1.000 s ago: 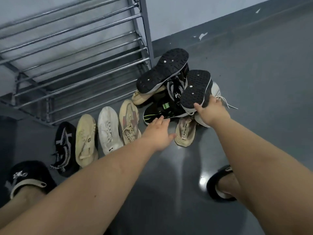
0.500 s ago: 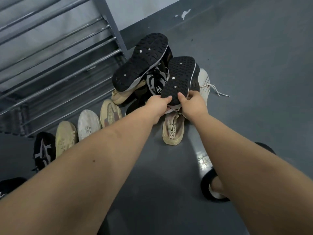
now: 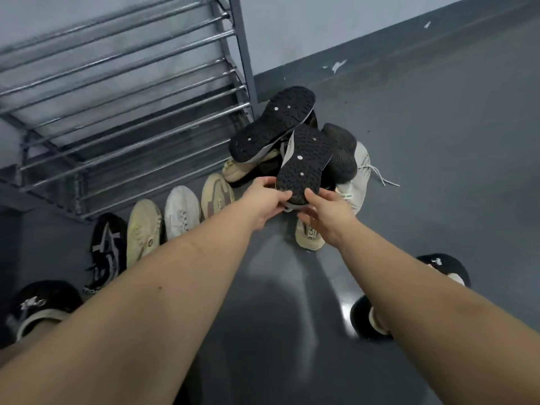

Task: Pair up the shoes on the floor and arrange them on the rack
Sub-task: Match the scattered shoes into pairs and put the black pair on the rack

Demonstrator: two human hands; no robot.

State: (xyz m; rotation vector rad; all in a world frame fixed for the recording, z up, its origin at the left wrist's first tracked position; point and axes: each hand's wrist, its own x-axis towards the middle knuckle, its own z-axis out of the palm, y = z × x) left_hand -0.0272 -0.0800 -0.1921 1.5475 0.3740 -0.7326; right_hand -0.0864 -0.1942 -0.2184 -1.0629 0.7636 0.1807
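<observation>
Head view showed the left hand (image 3: 267,200) and right hand (image 3: 327,213) both gripping the heel of an upturned black-soled sneaker (image 3: 304,163), lifted above the shoe pile (image 3: 344,159) right of the metal rack (image 3: 117,92).

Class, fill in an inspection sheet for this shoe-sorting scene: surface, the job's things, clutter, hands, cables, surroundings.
Surface: grey glossy floor, with glare.
Job's things: metal rack, no shoes seen on it; row of four shoes before it; jumbled shoe pile; black-soled shoe, sole up, held over the pile.
Clutter: loose white lace trailing from the pile.
Hands: left hand and right hand both grip the black-soled shoe at its near end.
Cables: nothing seen.
Surroundings: pale wall, chipped paint on the dark skirting.
</observation>
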